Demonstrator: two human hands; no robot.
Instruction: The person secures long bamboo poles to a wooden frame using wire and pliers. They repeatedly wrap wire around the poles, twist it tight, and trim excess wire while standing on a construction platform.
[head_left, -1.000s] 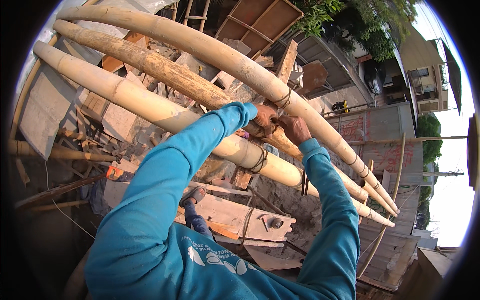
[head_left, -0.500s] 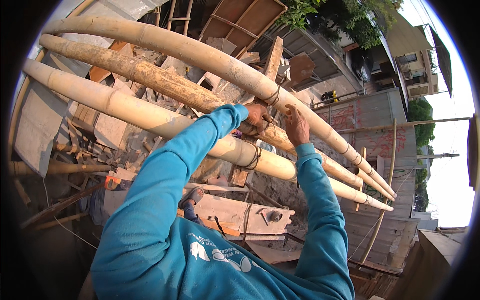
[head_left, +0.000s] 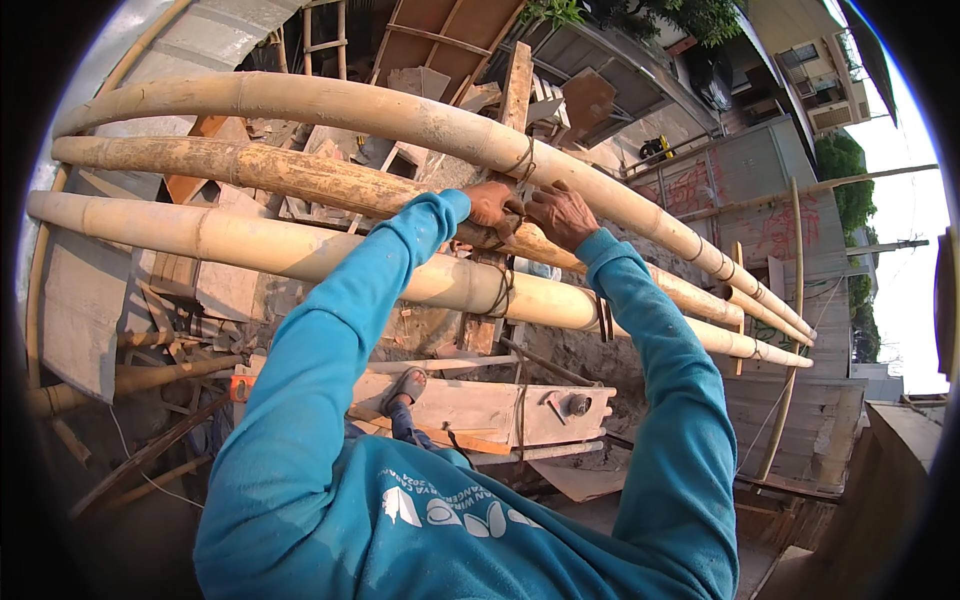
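Three long bamboo poles cross the frame from the left edge toward the right centre: an upper pale pole (head_left: pixel 400 112), a middle mud-stained pole (head_left: pixel 260 168) and a lower pale pole (head_left: pixel 250 245). Both hands meet just above the frame's centre, where an upright wooden post (head_left: pixel 516 90) stands behind the poles. Left hand (head_left: pixel 494 206), fingers curled together, is clamped on the middle pole at its crossing with the post. Right hand (head_left: pixel 560 214), just beside it and touching or nearly touching it, has its fingers bent over the same pole; whether they close fully around it cannot be told. Dark wire lashing (head_left: pixel 522 158) wraps the upper pole at the post, directly above the hands, and a second lashing (head_left: pixel 500 290) wraps the lower pole directly below them. Teal long sleeves (head_left: pixel 330 330) rise from the lower edge to both hands. Below the poles, at lower centre, a sandalled foot (head_left: pixel 405 388) rests on a pale wooden plank (head_left: pixel 480 405) bearing a metal bolt (head_left: pixel 577 404). Scrap boards and timber lie at lower left; buildings and a ladder (head_left: pixel 325 40) fill the top of the frame.
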